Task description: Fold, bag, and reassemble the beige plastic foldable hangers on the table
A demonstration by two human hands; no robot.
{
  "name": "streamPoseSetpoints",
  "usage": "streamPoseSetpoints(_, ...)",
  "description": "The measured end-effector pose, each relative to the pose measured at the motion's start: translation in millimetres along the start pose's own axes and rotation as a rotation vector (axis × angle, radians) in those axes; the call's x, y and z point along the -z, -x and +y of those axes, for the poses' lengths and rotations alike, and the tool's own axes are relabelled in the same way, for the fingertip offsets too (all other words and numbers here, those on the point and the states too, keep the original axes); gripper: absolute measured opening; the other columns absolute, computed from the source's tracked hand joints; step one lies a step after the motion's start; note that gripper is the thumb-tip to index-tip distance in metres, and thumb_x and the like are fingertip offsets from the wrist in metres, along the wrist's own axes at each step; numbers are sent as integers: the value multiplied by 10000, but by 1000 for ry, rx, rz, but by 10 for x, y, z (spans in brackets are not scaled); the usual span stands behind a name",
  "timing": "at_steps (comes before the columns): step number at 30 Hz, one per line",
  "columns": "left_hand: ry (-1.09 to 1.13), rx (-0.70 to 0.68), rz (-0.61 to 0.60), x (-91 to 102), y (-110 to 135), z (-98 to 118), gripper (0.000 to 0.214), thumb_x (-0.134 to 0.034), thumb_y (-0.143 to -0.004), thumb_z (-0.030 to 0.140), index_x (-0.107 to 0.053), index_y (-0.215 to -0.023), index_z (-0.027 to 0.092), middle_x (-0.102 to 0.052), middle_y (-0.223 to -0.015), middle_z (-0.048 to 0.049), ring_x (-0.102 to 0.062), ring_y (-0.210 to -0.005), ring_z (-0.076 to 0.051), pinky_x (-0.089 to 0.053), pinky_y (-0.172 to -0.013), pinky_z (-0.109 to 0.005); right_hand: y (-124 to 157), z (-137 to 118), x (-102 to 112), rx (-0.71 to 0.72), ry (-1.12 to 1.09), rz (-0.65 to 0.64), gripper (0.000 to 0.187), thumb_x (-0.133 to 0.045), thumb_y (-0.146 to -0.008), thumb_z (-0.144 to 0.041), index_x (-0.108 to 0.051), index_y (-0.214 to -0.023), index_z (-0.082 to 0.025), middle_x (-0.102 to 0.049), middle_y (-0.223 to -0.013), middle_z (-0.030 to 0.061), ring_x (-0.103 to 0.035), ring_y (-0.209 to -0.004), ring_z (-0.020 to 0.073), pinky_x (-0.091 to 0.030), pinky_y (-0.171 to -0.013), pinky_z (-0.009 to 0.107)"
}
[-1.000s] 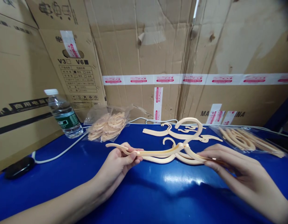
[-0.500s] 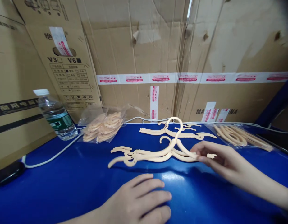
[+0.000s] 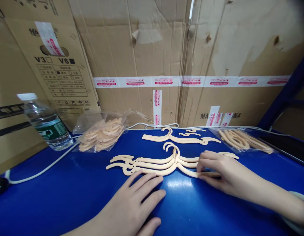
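Observation:
A small stack of cream plastic hangers [image 3: 156, 161] lies flat on the blue table [image 3: 68, 186], hooks pointing away from me. My right hand [image 3: 219, 170] rests on the stack's right arms, fingers curled over them and pressing them down. My left hand [image 3: 134, 205] lies flat on the table just in front of the stack's left half, fingers spread, holding nothing. Another hanger [image 3: 181, 139] lies further back, apart from the stack.
A clear bag of cream rings [image 3: 101, 132] and a water bottle [image 3: 47, 123] stand at the back left. A bag of hanger parts [image 3: 242, 141] lies at the back right. A white cable [image 3: 43, 170] runs along the left. Cardboard boxes [image 3: 154, 59] wall the back.
The hanger that both hands held above the table now lies flat on the stack. My left hand let go and dropped to the table; my right hand stayed on the right arms.

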State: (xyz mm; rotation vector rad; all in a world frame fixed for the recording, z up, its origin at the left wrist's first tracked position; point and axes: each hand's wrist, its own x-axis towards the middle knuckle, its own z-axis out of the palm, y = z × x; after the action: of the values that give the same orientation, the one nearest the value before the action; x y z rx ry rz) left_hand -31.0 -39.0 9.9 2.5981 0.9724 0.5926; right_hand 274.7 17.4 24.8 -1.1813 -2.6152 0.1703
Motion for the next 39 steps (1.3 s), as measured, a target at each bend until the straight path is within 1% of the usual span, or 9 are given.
streamPoseSetpoints(4, 23, 48, 77, -60, 20, -5, 475, -674, -831, 220, -640, -1299, 297, -564, -1429, -87, -489, -1330, -353, -176, -1190, -506, 7, 44, -9, -11, 32, 19, 112, -539, -860, -128, -617, -860, -208, -654, -882, 47, -628, -745, 175, -467, -644, 283)
streamPoseSetpoints(10, 59, 81, -96, 126, -21, 44, 513, -716, -839, 333, -608, -1341, 313, -492, -1474, -94, -438, -1366, -396, -228, -1167, -566, -2, 122, -37, -16, 22, 54, 133, -513, -900, -131, -614, -849, -202, -650, -865, 33, -616, -690, 143, -442, -605, 252)
streamPoseSetpoints(16, 89, 73, -20, 131, -40, 32, 546, -770, -790, 315, -625, -1316, 341, -541, -1435, -79, -496, -1324, -387, -307, -1147, -539, -24, 229, -43, -4, 31, 89, 162, -489, -923, -150, -628, -851, -193, -657, -875, 55, -627, -714, 163, -463, -639, 279)
streamPoseSetpoints(22, -15, 81, -60, 86, -33, -5, 486, -688, -855, 365, -618, -1332, 297, -528, -1454, -107, -491, -1324, -397, -311, -1138, -545, -39, 213, -35, -38, 0, 90, 126, -518, -899, -160, -637, -869, -192, -669, -860, 59, -632, -697, 162, -474, -624, 275)
streamPoseSetpoints(27, -37, 99, 147, -14, 16, -31, 381, -653, -871, 347, -672, -1248, 297, -608, -1387, -79, -546, -1266, -346, -366, -1107, -453, -6, 410, 160, -66, -53, 230, 166, -543, -913, -315, -664, -895, -203, -677, -806, 55, -604, -645, 165, -473, -581, 288)
streamPoseSetpoints(28, -50, 95, 161, -21, 20, -37, 369, -645, -875, 354, -677, -1238, 295, -614, -1379, -77, -553, -1256, -343, -376, -1098, -443, 11, 491, 223, -90, -42, 269, 186, -555, -907, -353, -669, -899, -207, -676, -783, 51, -604, -642, 169, -473, -574, 291)
streamPoseSetpoints(31, -122, 53, 96, -4, 16, -66, 378, -620, -890, 375, -668, -1254, 283, -614, -1379, -87, -569, -1238, -353, -399, -1080, -444, 77, 745, 400, -200, -1, 319, 239, -573, -882, -424, -679, -908, -211, -666, -720, 40, -598, -626, 177, -483, -568, 305)
streamPoseSetpoints(35, -238, -3, 70, 18, 15, -122, 400, -599, -901, 376, -646, -1282, 265, -598, -1397, -93, -580, -1233, -357, -433, -1061, -433, 152, 926, 533, -283, 54, 224, 253, -540, -869, -410, -678, -885, -199, -654, -692, 40, -576, -609, 176, -461, -568, 311)
streamPoseSetpoints(39, -369, -53, 95, -12, 36, -172, 400, -587, -904, 373, -623, -1288, 267, -599, -1398, -74, -592, -1230, -329, -485, -1030, -434, 184, 914, 579, -304, 87, -34, 201, -645, -777, -382, -712, -836, -202, -678, -727, 44, -609, -650, 195, -449, -582, 306)
